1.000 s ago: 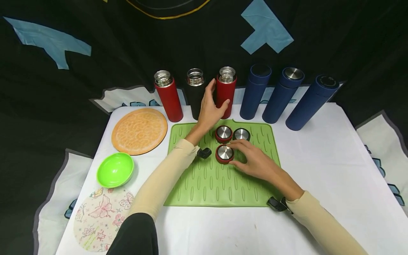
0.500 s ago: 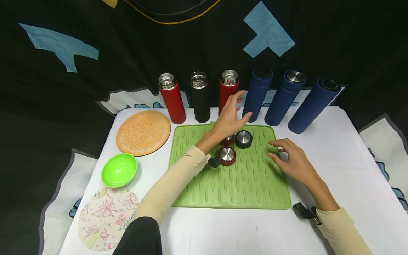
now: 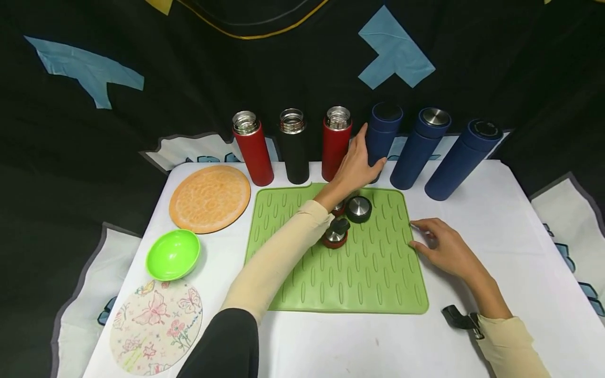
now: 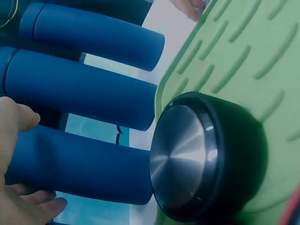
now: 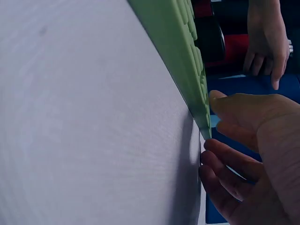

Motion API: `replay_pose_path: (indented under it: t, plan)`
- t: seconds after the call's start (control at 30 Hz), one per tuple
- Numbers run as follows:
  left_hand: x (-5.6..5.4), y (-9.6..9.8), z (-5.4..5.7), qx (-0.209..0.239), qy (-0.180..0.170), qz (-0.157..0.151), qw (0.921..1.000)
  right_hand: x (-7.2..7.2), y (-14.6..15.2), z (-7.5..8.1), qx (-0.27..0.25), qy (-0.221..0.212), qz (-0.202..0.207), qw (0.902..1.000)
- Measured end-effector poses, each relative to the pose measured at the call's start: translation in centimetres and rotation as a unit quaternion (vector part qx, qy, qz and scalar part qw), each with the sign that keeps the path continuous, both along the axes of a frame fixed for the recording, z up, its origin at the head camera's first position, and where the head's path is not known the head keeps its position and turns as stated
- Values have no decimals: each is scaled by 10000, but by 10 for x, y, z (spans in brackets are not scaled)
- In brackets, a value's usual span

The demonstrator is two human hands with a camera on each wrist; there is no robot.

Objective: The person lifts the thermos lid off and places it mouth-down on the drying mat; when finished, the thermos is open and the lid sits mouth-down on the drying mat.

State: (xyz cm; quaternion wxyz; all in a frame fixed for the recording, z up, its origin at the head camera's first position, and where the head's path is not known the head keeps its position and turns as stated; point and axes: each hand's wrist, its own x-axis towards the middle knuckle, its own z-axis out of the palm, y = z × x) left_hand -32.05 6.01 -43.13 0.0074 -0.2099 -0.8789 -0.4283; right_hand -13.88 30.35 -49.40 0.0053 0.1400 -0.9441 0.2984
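My left hand (image 3: 356, 167) reaches over the mat to the nearest of three blue thermos bottles (image 3: 382, 139). Its thumb and fingers are spread to either side of that bottle (image 4: 89, 164) in the left wrist view, without visibly closing on it; contact is unclear. My right hand (image 3: 446, 249) is at the right edge of the green mat (image 3: 368, 278), fingers loosely bent; touch there cannot be made out. On the mat sit a black lid (image 3: 358, 209) with a steel top and two red lids (image 3: 335, 242), partly hidden by my left wrist and its camera.
Two lidless red bottles (image 3: 257, 163) and a lidless black bottle (image 3: 296, 157) stand along the back edge. Two more capped blue bottles (image 3: 418, 152) stand to the right. An orange round mat (image 3: 210, 199), a green bowl (image 3: 174, 255) and a butterfly-print round mat (image 3: 156, 325) lie left.
My left hand has moved right, from beside the right-hand red bottle to the nearest blue bottle. My right hand has withdrawn from the lids to the mat's right edge.
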Motion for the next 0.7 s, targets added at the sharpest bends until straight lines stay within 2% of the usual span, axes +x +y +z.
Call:
replay_pose_path:
  t: [0.17, 0.33, 0.53, 0.7]
  plan:
    - [-9, 7, 0, 37, 210, 260, 9994, 0, 1, -1, 60, -62, 83, 9999]
    - [-9, 6, -5, 177, 339, 300, 9988, 2, -1, -4, -45, -43, 112, 9999]
    - [-2, 1, -6, 394, 667, 89, 9970, 5, -1, -4, -78, 37, 136, 9999]
    - [10, -9, 10, 928, 1151, 18, 9890, 3, -1, -3, -130, 80, 194, 9997]
